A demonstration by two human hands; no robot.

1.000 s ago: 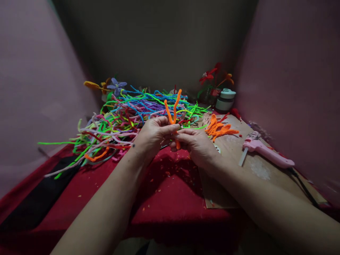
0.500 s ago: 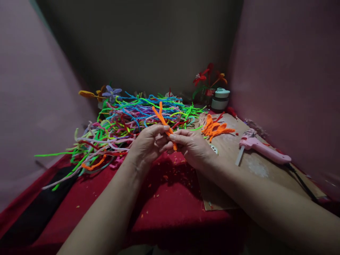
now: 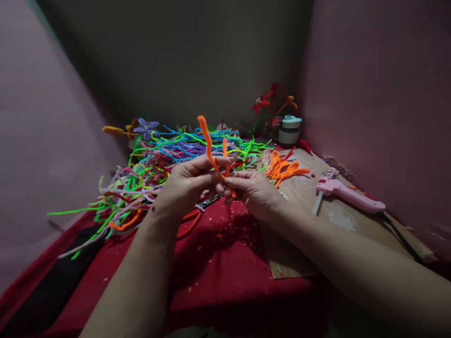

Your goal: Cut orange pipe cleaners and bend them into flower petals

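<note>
Between my hands, an orange pipe cleaner [image 3: 207, 138] is bent so that two ends stick up, the left one taller. My left hand [image 3: 188, 183] pinches it between thumb and fingers. Close beside it, my right hand [image 3: 255, 192] is closed on the lower part, where a short orange bit shows below the fingertips. Scissors [image 3: 190, 225] with red handles lie on the red cloth, partly hidden under my left hand. Behind the hands spreads a tangled pile of coloured pipe cleaners [image 3: 183, 152].
Right of my hands, a brown board [image 3: 292, 260] carries looped orange pipe cleaners [image 3: 287, 170] and a pink glue gun [image 3: 352, 197] with a black cord. A lidded jar [image 3: 290, 131] and red flowers [image 3: 262, 103] stand behind. A purple flower [image 3: 146, 127] is at back left.
The orange pipe cleaner's two ends have spread apart, the left one now rising higher. My left hand has shifted left and up slightly, and the scissors have come into view beneath it.
</note>
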